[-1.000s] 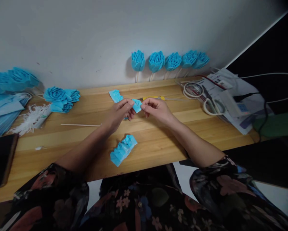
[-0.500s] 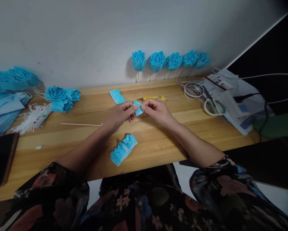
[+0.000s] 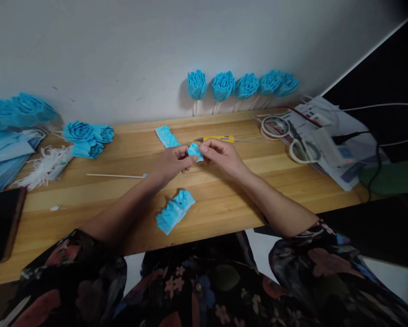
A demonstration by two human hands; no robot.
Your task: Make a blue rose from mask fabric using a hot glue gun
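A small folded piece of blue paper (image 3: 195, 151) is held up between my two hands over the middle of the table. My left hand (image 3: 176, 162) pinches its lower left side with thumb and fingers. On its right edge, the thumb and forefinger of my right hand (image 3: 221, 156) are closed. Behind my left hand lies a pleated blue strip (image 3: 166, 136), partly covered by the fingers. Nearer to me rests another pleated blue strip (image 3: 175, 212). A thin stick (image 3: 115, 175) with a blue tip lies left of my left wrist, its end partly hidden.
Several blue paper flowers (image 3: 223, 86) on sticks lean against the wall. A yellow glue gun-like tool (image 3: 218, 139) lies behind my hands. Scissors (image 3: 304, 150), tape rolls (image 3: 275, 127) and a power strip (image 3: 333, 147) are right; more flowers (image 3: 83, 136), white strands (image 3: 50, 165) and a phone (image 3: 3, 225) left.
The piece of blue paper has turned slightly and its top edge looks more rounded. My fingers have shifted a little on it; the things on the table stay put.
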